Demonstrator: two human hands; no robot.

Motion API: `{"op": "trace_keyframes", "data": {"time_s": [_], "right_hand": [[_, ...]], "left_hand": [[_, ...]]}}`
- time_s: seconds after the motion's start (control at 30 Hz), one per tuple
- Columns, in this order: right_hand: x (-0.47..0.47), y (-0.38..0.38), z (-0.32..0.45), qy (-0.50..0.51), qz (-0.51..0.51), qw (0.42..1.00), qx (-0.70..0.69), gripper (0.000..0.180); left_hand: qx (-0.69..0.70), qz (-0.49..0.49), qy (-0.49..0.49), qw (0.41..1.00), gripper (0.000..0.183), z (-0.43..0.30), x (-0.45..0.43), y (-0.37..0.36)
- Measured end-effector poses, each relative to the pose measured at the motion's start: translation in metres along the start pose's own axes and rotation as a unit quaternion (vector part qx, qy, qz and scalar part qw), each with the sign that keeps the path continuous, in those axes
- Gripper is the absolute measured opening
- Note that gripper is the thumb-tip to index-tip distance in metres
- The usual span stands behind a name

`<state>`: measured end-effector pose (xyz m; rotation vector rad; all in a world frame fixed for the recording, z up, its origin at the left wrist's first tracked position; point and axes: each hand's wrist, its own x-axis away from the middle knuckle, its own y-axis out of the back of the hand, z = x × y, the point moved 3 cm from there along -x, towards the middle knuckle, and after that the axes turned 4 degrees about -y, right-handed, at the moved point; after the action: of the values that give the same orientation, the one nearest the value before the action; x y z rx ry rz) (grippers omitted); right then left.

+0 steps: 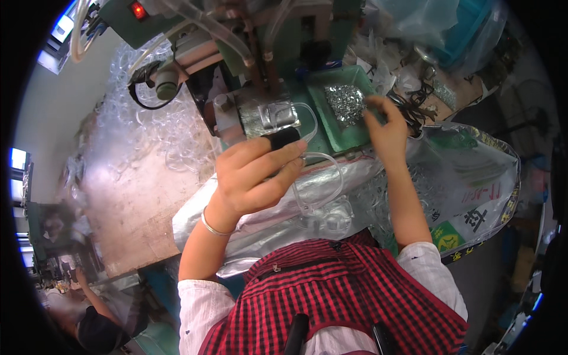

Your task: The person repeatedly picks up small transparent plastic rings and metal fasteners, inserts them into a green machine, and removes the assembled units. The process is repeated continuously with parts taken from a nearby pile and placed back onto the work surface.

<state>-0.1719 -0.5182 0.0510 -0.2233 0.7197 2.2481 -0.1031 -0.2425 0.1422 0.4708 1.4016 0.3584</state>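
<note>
My left hand (259,175) is closed on clear plastic tubing (330,157) in front of the machine, beside a black part (284,137). Loops of the tubing stand out to the right of its fingertips. A small clear plate-like piece (278,114) lies on the machine's metal block (253,117). My right hand (385,126) is at the right rim of a green tray (335,133), thumb and forefinger apart, beside a heap of small shiny metal pieces (347,104). Clear plastic parts (328,217) lie on silvery sheeting (266,233) below my hands.
The green machine (120,22) with a lit red switch stands ahead. Clear tubing (142,102) is piled on the table (133,213) at left. A printed plastic sack (466,177) and dark straps (415,104) are at right. A co-worker (97,319) sits at lower left.
</note>
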Motion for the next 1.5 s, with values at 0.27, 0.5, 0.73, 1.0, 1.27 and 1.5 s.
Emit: {"op": "trace_keyframes", "data": {"time_s": [0.27, 0.5, 0.73, 1.0, 1.27, 1.5], "right_hand": [[0.019, -0.016, 0.021, 0.132, 0.037, 0.963, 0.233, 0.014], [0.026, -0.01, 0.008, 0.001, -0.024, 0.998, 0.063, 0.009], [0.007, -0.024, 0.034, 0.061, -0.038, 0.997, 0.007, 0.016], [0.033, 0.011, 0.012, 0.04, -0.086, 0.99, 0.108, 0.012], [0.046, 0.03, 0.037, -0.044, -0.018, 0.997, -0.067, 0.014], [-0.022, -0.065, 0.109, -0.056, 0.178, 0.941, -0.282, 0.034]], "left_hand": [[0.032, -0.019, 0.093, 0.995, 0.027, -0.015, 0.015, -0.001], [-0.187, -0.085, 0.229, 0.952, 0.019, -0.062, 0.051, 0.082], [-0.418, -0.051, 0.314, 0.851, 0.013, 0.065, 0.056, 0.141], [-0.405, 0.195, 0.48, 0.753, 0.022, 0.149, 0.208, 0.103], [-0.059, -0.265, 0.521, 0.809, 0.016, 0.077, 0.134, 0.107], [0.177, -0.276, 0.529, 0.783, 0.01, 0.083, 0.121, 0.057]]}}
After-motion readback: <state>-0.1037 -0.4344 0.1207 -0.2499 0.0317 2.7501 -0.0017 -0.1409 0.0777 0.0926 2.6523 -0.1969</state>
